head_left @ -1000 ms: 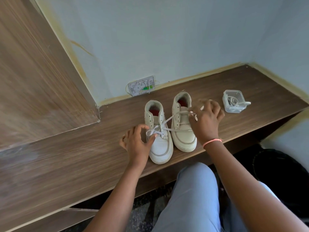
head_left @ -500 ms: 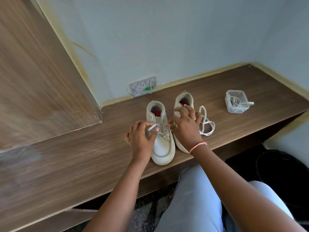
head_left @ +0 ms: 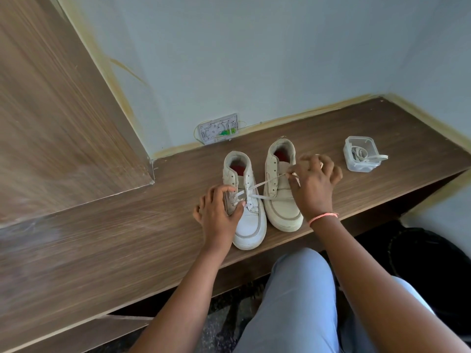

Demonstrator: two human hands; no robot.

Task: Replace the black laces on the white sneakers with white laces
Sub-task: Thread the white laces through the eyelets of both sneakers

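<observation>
Head view
Sneakers: two white high-tops side by side on the counter [head_left: 356,118], toes toward its front edge; left sneaker [head_left: 248,220], right sneaker [head_left: 279,200].
Lace: white lace [head_left: 265,183] threaded low in the left sneaker, running taut up to the right.
Left hand [head_left: 216,212]: grip curled on the left sneaker's side, thumb and forefinger at its eyelets.
Right hand [head_left: 314,186]: grip pinching the lace end above the right sneaker.
Room: box [head_left: 360,154] with more laces well to the right; bare counter on the left.

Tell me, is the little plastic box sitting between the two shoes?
No, the plastic box sits off to the right of both shoes, past the right hand.
</observation>
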